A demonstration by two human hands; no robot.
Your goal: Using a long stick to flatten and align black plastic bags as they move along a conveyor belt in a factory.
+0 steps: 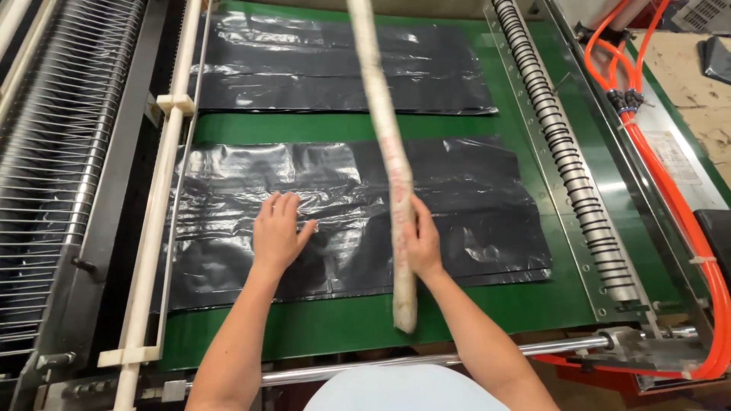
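On green belt (365, 323), our left hand (278, 232) lies flat, fingers spread, on glossy black plastic sheet (472, 205); right hand (420, 242) clamped round long pale stick (388, 144); sheet may wrinkle if we drag it.

Glossy black plastic sheet (457, 205), matt green belt (350, 323), paper-wrapped stick (388, 144)

Left hand (278, 232) flat on black plastic sheet (457, 205) — right hand (421, 242) around pale wrapped stick (384, 129) — green belt (343, 320) beneath.

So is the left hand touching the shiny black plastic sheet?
Touching. The head view shows the left hand lying flat, palm down, on the near black plastic sheet, with wrinkles spreading from its fingers and no gap visible.
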